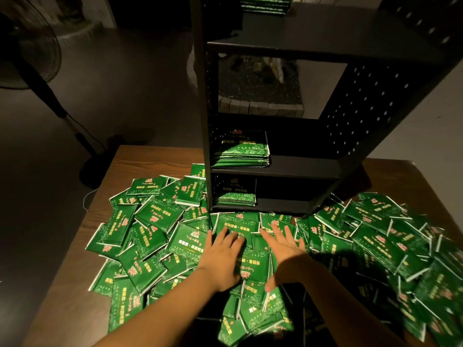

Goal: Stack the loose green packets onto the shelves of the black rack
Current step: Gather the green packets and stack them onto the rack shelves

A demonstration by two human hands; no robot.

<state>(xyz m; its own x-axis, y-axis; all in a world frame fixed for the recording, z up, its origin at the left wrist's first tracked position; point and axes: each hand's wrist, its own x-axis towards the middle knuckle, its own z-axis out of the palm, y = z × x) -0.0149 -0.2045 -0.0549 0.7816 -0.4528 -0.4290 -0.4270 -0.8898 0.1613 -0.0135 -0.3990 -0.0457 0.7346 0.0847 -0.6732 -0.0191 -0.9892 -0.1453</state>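
Only the person's two forearms and hands show, entering from the lower edge of the head view. Both forearms are bare as far as the frame reaches; no sleeve, cuff or glove covers them. The left hand (220,256) carries no ring, and its wrist has no watch, strap or bracelet. The right hand (283,251) is likewise unadorned on the fingers that are lit. Its wrist and forearm lie in deep shadow, so a thin band there probably could not be made out. Fingernails appear short and unpainted, though the dim light and slight blur leave that uncertain. No marks or tattoos are visible on the lit parts.
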